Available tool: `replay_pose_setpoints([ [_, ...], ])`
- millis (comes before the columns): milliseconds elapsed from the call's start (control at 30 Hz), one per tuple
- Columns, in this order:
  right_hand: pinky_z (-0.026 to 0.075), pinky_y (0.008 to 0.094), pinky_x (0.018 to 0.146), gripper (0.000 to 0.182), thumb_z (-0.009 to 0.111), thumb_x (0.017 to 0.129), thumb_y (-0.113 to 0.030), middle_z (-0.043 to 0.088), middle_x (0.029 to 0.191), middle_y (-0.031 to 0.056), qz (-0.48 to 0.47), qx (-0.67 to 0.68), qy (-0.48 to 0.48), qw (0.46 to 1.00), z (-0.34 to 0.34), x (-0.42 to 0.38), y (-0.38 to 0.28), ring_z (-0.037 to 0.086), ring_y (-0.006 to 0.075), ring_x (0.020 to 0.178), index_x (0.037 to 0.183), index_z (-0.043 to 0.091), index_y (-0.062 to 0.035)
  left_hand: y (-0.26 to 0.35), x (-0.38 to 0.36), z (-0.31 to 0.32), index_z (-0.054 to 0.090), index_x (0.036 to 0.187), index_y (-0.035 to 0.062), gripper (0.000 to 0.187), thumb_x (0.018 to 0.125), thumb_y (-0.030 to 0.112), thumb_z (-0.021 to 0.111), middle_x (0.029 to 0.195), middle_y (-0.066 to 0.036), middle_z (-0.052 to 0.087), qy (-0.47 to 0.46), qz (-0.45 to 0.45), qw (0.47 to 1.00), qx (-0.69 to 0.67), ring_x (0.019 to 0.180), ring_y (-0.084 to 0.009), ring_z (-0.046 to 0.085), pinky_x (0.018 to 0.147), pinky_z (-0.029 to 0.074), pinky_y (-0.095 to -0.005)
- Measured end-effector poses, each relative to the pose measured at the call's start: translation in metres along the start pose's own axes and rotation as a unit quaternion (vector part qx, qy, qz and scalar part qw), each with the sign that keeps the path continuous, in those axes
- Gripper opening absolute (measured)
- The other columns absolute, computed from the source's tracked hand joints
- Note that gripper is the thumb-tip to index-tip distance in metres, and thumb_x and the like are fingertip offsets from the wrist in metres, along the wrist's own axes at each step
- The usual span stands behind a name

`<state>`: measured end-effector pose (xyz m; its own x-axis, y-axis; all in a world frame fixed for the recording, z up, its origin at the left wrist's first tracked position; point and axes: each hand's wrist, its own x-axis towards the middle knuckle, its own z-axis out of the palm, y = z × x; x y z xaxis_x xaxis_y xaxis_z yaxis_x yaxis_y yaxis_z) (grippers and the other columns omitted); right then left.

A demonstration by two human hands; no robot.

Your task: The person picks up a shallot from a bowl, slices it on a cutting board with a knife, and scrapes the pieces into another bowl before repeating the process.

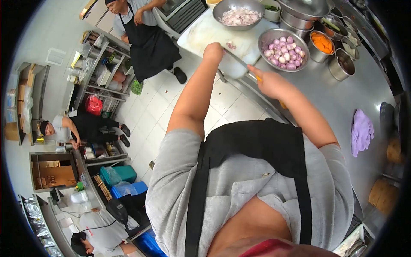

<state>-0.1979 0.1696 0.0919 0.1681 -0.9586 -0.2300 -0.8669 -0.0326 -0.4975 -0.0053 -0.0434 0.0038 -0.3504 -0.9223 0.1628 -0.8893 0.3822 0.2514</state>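
Note:
My right hand (pixel 274 84) is wrapped around the yellow handle of a knife (pixel 236 58). Its blade slants over the white cutting board (pixel 199 36) toward my left hand (pixel 213 53). That left hand is closed at the board's near edge by the blade's tip; whatever its fingers hold is hidden. Just past it lie a few chopped shallot pieces (pixel 230 44). A metal bowl (pixel 239 28) of chopped shallots sits at the far side of the board. Beside the board, another metal bowl (pixel 274 35) holds several whole peeled shallots (pixel 284 52).
Right of the bowls stand a pot of orange carrot pieces (pixel 322 43), a metal pot (pixel 342 68) and stacked metal bowls (pixel 299 8). A purple cloth (pixel 362 132) lies on the steel counter (pixel 325 96). One co-worker (pixel 147 45) stands left of the board; two others work farther left.

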Motion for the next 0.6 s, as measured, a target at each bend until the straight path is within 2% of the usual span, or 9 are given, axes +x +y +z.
replay_pose_setpoints([
  [33, 0.047, 0.0442, 0.072, 0.059, 0.044, 0.088, -0.014, 0.061, 0.081, 0.0246, -0.008, 0.006, 0.012, 1.000, 0.003, -0.005, -0.005, 0.060, 0.0362, 0.073, 0.143, 0.028, -0.0301, -0.003, -0.007, 0.002, 0.068, 0.081, 0.0029, 0.019, 0.073, 0.020, 0.067, 0.086, -0.019, 0.066, 0.005, 0.007, 1.000, 0.030, 0.084, -0.0350, 0.063, 0.076, 0.050, -0.0421],
  [167, 0.046, 0.0439, 0.072, 0.058, 0.044, 0.088, -0.014, 0.060, 0.082, 0.0246, -0.016, 0.028, -0.009, 0.999, 0.018, 0.006, 0.015, 0.060, 0.0359, 0.074, 0.142, 0.029, -0.0301, 0.004, -0.002, -0.004, 0.068, 0.080, 0.0027, 0.019, 0.073, 0.021, 0.066, 0.085, -0.019, 0.066, -0.009, -0.014, 1.000, 0.013, 0.083, -0.0352, 0.063, 0.076, 0.050, -0.0423],
  [267, 0.046, 0.0437, 0.072, 0.058, 0.044, 0.088, -0.014, 0.060, 0.082, 0.0244, -0.004, 0.033, 0.011, 0.999, 0.002, -0.005, -0.005, 0.060, 0.0359, 0.074, 0.142, 0.030, -0.0295, -0.011, -0.008, 0.005, 0.069, 0.081, 0.0031, 0.020, 0.073, 0.021, 0.066, 0.085, -0.019, 0.065, -0.002, 0.028, 0.999, 0.034, 0.083, -0.0347, 0.063, 0.075, 0.050, -0.0423],
  [367, 0.046, 0.0432, 0.071, 0.058, 0.045, 0.088, -0.014, 0.061, 0.082, 0.0235, 0.001, 0.017, -0.004, 1.000, 0.014, 0.006, 0.011, 0.060, 0.0358, 0.074, 0.142, 0.030, -0.0297, -0.003, -0.001, 0.004, 0.069, 0.080, 0.0038, 0.019, 0.074, 0.021, 0.066, 0.084, -0.019, 0.065, -0.005, 0.002, 1.000, -0.002, 0.083, -0.0348, 0.063, 0.075, 0.050, -0.0417],
  [533, 0.046, 0.0428, 0.070, 0.059, 0.044, 0.088, -0.013, 0.061, 0.082, 0.0227, -0.009, 0.027, 0.004, 1.000, 0.003, 0.000, -0.001, 0.061, 0.0349, 0.074, 0.142, 0.030, -0.0300, 0.000, -0.011, -0.008, 0.069, 0.082, 0.0044, 0.021, 0.072, 0.024, 0.069, 0.086, -0.018, 0.066, -0.030, -0.020, 0.999, 0.008, 0.083, -0.0344, 0.063, 0.075, 0.050, -0.0413],
  [600, 0.048, 0.0425, 0.072, 0.062, 0.043, 0.086, -0.009, 0.062, 0.087, 0.0236, 0.003, 0.011, -0.036, 0.999, 0.009, 0.004, 0.003, 0.062, 0.0338, 0.078, 0.143, 0.029, -0.0273, -0.001, -0.008, -0.004, 0.069, 0.082, 0.0045, 0.022, 0.072, 0.024, 0.070, 0.085, -0.019, 0.066, -0.026, -0.021, 0.999, -0.012, 0.084, -0.0344, 0.063, 0.075, 0.050, -0.0417],
])
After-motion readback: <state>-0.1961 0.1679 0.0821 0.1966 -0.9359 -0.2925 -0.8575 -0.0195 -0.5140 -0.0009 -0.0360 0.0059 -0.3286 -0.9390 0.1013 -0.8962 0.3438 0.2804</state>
